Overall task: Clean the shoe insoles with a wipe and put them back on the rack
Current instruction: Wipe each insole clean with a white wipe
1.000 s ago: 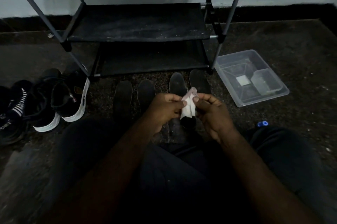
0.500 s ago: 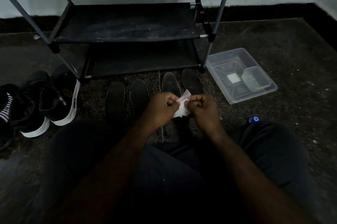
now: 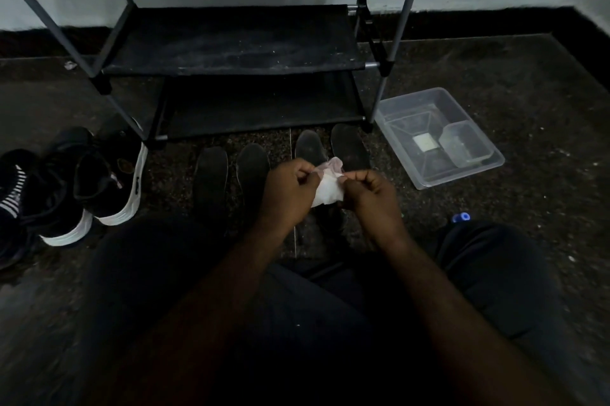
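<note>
Both hands were up in front of the person's lap, with the wipe (image 3: 326, 189) stretched between them. The left hand (image 3: 290, 187) pinched the wipe's upper left edge between thumb and forefinger, other fingers curled in. The right hand (image 3: 369, 197) pinched the upper right edge the same way, so the white sheet hung crumpled between the two, its top corner looking a bit pinkish in that dim light. Each hand had a proper pinch on it.

The four insoles (image 3: 211, 181) were lying flat on the dark speckled floor (image 3: 528, 91), in a row just on the near side of the rack (image 3: 231, 42), toes pointing toward it. Two sat side by side left of the hands. The other two were a bit farther and to the right, partly hidden behind the hands and the wipe. The rack's two visible black shelves looked pretty dusty.

Just right of the rack's near right leg, a clear plastic tub (image 3: 409, 121) sat on the floor with a small white square (image 3: 425, 143) and a smaller clear box (image 3: 465, 148) inside it. Off to the left, black sneakers (image 3: 112, 181) with white soles stood bunched together near the rack's left leg. A little blue thing (image 3: 461, 217) showed on the floor by the person's right knee, too small to tell what it was.
</note>
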